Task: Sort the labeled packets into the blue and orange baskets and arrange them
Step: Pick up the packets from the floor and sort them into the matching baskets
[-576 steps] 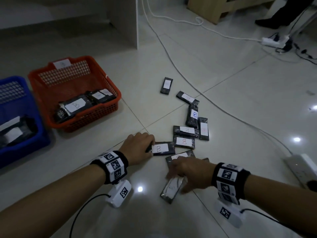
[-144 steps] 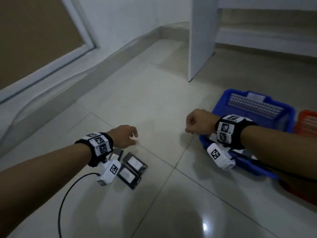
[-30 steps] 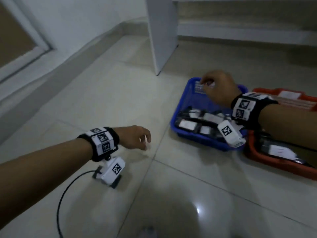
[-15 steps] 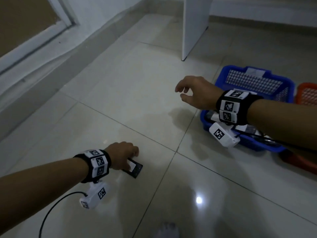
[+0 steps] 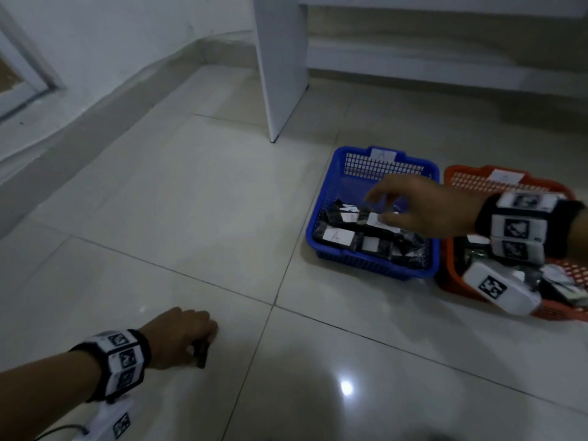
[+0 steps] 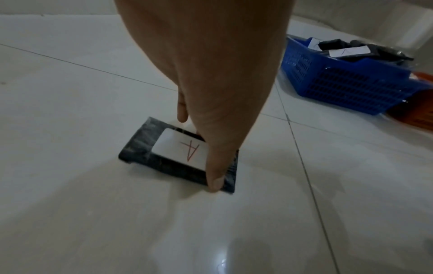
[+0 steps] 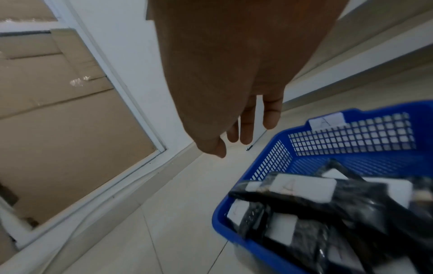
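A black packet (image 6: 150,148) with a white label marked A lies on the tiled floor. My left hand (image 6: 199,150) pinches its end between thumb and fingers. In the head view that left hand (image 5: 197,345) is at the lower left, and only an edge of the packet (image 5: 201,356) shows. The blue basket (image 5: 375,268) holds several labelled packets (image 5: 339,237). My right hand (image 5: 378,206) hovers over it, fingers loose and holding nothing. The right wrist view shows that hand (image 7: 234,144) with straight fingers above the blue basket (image 7: 276,161) and its packets (image 7: 293,185). The orange basket (image 5: 477,183) stands against the blue one's right side.
A white panel leg (image 5: 280,74) stands on the floor behind the baskets. A skirting board (image 5: 95,122) runs along the wall on the left. The orange basket also holds packets (image 5: 566,288). Bare tiles lie between my left hand and the baskets.
My right hand has moved from the floor left of the blue basket to above its packets. My left hand has stayed on the packet on the floor and curled round it.
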